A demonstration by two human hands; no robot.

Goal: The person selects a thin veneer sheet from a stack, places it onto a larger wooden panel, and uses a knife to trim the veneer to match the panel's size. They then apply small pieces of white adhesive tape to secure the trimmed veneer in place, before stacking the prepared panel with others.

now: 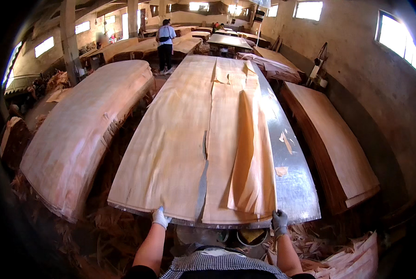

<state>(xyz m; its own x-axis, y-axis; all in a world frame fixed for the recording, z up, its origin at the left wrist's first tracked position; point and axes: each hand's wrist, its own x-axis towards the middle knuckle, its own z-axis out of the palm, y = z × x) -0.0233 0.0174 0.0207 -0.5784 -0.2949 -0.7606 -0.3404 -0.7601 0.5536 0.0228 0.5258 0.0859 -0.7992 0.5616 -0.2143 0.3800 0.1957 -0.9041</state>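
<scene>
Gripping: both gloved hands pinched the near edge of wood veneer laid on a long metal-topped table (296, 186).
Left hand (160, 217): white glove, fingers closed on the edge of the wide veneer sheet (171, 139).
Right hand (279, 222): dark glove, closed on the table's near edge just below the folded veneer strip (252, 158) (whether it caught the strip itself, I could not tell).
Veneer position: stretched away from both hands, a narrow gap between sheet and strip.
Handling, judged: thin, light, floppy, apt to split along the grain.
Hold, judged: near edge, hands well apart.
Surroundings: veneer stacks (82, 135) beyond the left hand, scraps (347, 260) under the right.
</scene>
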